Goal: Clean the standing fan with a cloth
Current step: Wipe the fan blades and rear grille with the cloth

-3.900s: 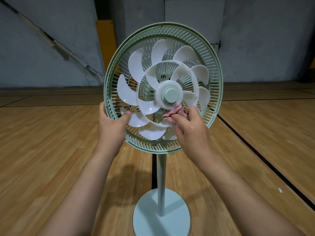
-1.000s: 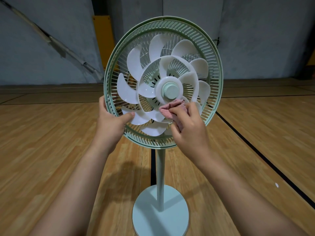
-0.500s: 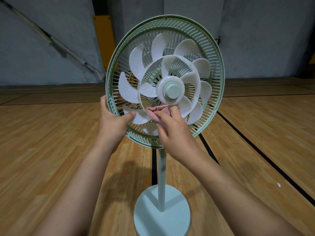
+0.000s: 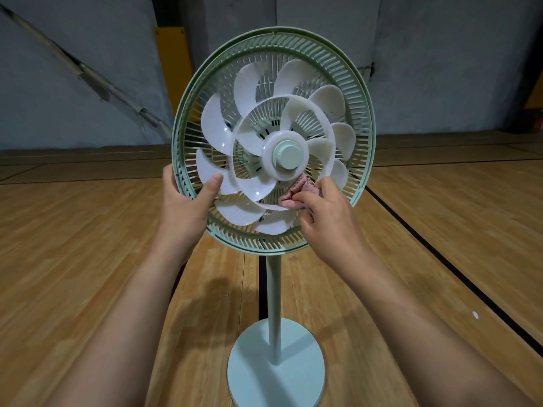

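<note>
Wooden floor [image 4: 88,259], standing fan [image 4: 286,155]; left hand [image 4: 185,207] around rim [image 4: 273,33]; right hand [image 4: 326,212] tight around pink cloth [image 4: 291,198]

A: Catalogue check: any legible text, labels, brands, numbers, signs?
B: 0 entries. Nothing readable on the standing fan [image 4: 286,155]; the yellow panel [image 4: 173,60] behind it is too dim to tell.

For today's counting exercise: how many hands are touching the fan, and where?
2. The left hand grips the green guard at its lower left, thumb on a white blade. The right hand holds the pink cloth against the blades below the hub.
</note>
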Tool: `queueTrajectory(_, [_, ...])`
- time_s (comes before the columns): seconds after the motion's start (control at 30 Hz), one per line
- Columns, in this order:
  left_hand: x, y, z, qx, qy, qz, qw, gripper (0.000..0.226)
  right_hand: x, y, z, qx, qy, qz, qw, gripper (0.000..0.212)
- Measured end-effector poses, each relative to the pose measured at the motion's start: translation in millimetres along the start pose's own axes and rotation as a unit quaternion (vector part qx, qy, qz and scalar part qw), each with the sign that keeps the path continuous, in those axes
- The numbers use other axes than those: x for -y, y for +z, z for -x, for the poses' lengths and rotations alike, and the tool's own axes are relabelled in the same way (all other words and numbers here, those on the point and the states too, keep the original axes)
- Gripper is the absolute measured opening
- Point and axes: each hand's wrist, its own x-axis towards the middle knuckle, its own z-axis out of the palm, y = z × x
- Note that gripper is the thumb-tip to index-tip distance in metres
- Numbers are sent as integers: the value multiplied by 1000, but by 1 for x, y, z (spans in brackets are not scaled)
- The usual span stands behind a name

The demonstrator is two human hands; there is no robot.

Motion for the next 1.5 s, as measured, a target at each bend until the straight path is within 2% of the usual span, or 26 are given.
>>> queueTrajectory(0.13, [4, 0, -2, -5, -6, 0, 1000, 50, -2, 1, 0, 8, 0, 20, 1000, 25])
queueTrajectory(0.23, [6, 1, -3, -9, -6, 13, 1000, 44, 2, 1, 1, 6, 5, 19, 1000, 24])
queueTrajectory(0.5, [6, 7, 2, -19, 10, 22, 1000, 42, 38, 10, 8, 59, 25, -103, 993, 28])
queueTrajectory(0.63, [3, 6, 4, -29, 10, 19, 999, 48, 44, 9, 9, 85, 39, -159, 983, 27])
queueTrajectory(0.77, [2, 7, 6, -31, 17, 16, 999, 49, 30, 3, 8, 80, -16, -92, 992, 34])
queueTrajectory(0.93, [-1, 10, 6, -38, 12, 16, 999, 48, 4, -5, 1, 31, -28, -8, 999, 25])
queueTrajectory(1.13, [-2, 13, 7, -29, 3, 24, 999, 43, -11, -11, -6, -50, -23, 9, 998, 23])
queueTrajectory(1.27, [-1, 11, 7, -27, -2, 30, 999, 45, -9, -10, -6, -77, -44, 14, 996, 23])
queueTrajectory(1.37, [0, 9, 6, -23, -5, 36, 999, 45, -10, -7, -5, -81, -50, 12, 995, 27])
queueTrajectory(1.5, [-1, 12, 7, -17, 6, 33, 999, 43, -8, -2, -3, -40, -41, -11, 998, 30])
